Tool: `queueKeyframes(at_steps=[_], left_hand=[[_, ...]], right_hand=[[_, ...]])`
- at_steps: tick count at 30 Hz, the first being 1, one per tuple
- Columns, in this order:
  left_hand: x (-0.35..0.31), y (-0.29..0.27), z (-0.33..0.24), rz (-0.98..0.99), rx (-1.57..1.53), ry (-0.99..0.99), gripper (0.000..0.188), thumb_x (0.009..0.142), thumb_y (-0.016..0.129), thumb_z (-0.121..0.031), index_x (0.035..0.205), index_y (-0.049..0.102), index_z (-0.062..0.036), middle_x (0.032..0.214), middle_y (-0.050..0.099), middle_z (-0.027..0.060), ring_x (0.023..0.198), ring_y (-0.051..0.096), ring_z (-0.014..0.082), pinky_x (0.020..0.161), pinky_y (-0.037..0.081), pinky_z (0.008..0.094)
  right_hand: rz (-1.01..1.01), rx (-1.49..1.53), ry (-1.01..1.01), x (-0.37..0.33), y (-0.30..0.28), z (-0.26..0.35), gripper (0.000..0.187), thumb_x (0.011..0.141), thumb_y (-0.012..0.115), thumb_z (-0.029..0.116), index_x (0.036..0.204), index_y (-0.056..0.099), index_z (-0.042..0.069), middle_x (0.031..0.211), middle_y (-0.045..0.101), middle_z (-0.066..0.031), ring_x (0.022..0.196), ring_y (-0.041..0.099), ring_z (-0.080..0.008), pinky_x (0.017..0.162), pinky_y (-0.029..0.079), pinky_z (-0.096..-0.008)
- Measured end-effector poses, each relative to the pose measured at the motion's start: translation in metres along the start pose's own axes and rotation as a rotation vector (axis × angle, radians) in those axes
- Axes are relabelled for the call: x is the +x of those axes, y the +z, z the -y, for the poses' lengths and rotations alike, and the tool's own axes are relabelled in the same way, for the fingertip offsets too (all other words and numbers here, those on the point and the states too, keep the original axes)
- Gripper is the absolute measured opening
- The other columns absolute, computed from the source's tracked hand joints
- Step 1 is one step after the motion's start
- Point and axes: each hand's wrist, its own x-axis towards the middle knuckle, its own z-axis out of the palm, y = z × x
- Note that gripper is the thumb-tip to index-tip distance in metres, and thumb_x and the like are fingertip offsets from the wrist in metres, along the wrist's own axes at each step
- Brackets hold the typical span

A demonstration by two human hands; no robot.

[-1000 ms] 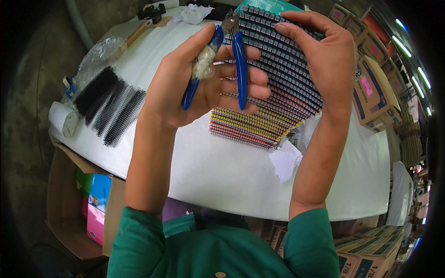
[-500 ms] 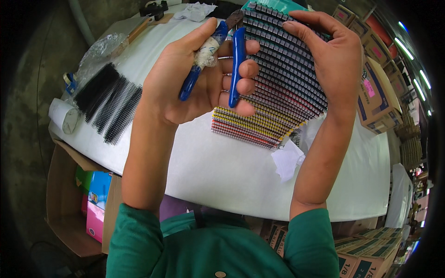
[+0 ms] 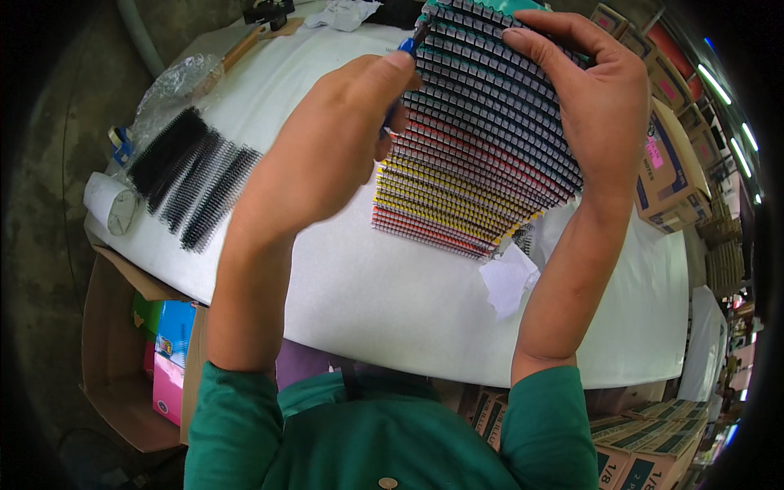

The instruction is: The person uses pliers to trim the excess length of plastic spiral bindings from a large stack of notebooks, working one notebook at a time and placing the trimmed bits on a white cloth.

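Note:
A tall stack of spiral-bound notebooks [image 3: 478, 135] stands on the table with its coiled spines facing me. Its bands of edges show teal, red and yellow, and a teal cover lies on top. My left hand [image 3: 327, 147] is closed around blue-handled pliers [image 3: 407, 46], partly hidden by the fingers. Their dark jaws meet the left end of the upper spines. At the top right of the stack, my right hand [image 3: 600, 106] pinches the upper notebook's edge between thumb and fingers.
Black plastic coils [image 3: 192, 180] lie on the white table [image 3: 367, 294] at left, near a white roll [image 3: 110, 204] and clear plastic wrap [image 3: 175, 90]. Torn paper [image 3: 508, 282] lies before the stack. An open carton [image 3: 122, 351] holds notebooks below left; boxes [image 3: 674, 167] stand at right.
My left hand has turned over and closed around the pliers, whose handles were spread apart before. The jaws now sit at the spine's left end. My right hand has barely moved.

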Motion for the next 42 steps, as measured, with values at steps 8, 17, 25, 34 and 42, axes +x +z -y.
queueKeyframes(at_steps=[8,17,25,34,42], left_hand=[[-0.008,-0.005,0.013,0.111,-0.526,-0.205,0.058,0.090,0.041,-0.045,0.115,0.051,0.0060,0.086,0.059,0.0095,0.074,0.053,0.0135,0.055,0.043,0.0249],[0.002,-0.006,0.030,0.549,-1.309,-0.297,0.061,0.095,0.030,-0.045,0.130,0.038,0.0044,0.098,0.055,0.0139,0.086,0.057,0.0231,0.068,0.054,0.0390],[-0.010,0.014,0.011,-0.068,-0.053,-0.153,0.056,0.093,0.040,-0.046,0.111,0.052,0.0064,0.090,0.062,0.0162,0.079,0.061,0.0261,0.067,0.049,0.0371],[0.004,-0.007,0.055,0.757,-1.494,-0.188,0.067,0.096,0.023,-0.047,0.135,0.026,0.0070,0.111,0.051,0.0239,0.107,0.055,0.0384,0.083,0.048,0.0581],[-0.003,-0.006,0.032,0.510,-1.236,-0.304,0.064,0.096,0.024,-0.047,0.125,0.038,0.0080,0.091,0.053,0.0148,0.074,0.060,0.0241,0.072,0.054,0.0464]], right_hand=[[-0.102,-0.123,-0.300,-0.013,0.004,0.010,0.026,0.061,0.075,0.004,0.085,0.067,-0.002,0.082,0.067,-0.0103,0.072,0.063,-0.0172,0.069,0.047,-0.0247],[-0.004,-0.119,-0.208,-0.004,0.002,-0.010,0.027,0.072,0.075,0.015,0.098,0.069,0.009,0.092,0.066,-0.0029,0.079,0.061,-0.0093,0.068,0.047,-0.0209],[-0.169,-0.261,-0.330,-0.020,0.009,0.020,0.031,0.058,0.077,0.006,0.087,0.068,0.000,0.083,0.067,-0.0100,0.075,0.063,-0.0199,0.072,0.047,-0.0272],[-0.180,-0.258,-0.386,-0.016,0.008,0.008,0.031,0.058,0.077,0.007,0.087,0.067,0.001,0.084,0.066,-0.0095,0.078,0.061,-0.0210,0.075,0.045,-0.0286],[-0.176,-0.354,-0.282,-0.017,0.012,0.015,0.032,0.059,0.078,0.008,0.088,0.067,0.001,0.086,0.066,-0.0089,0.079,0.061,-0.0205,0.076,0.045,-0.0290]])
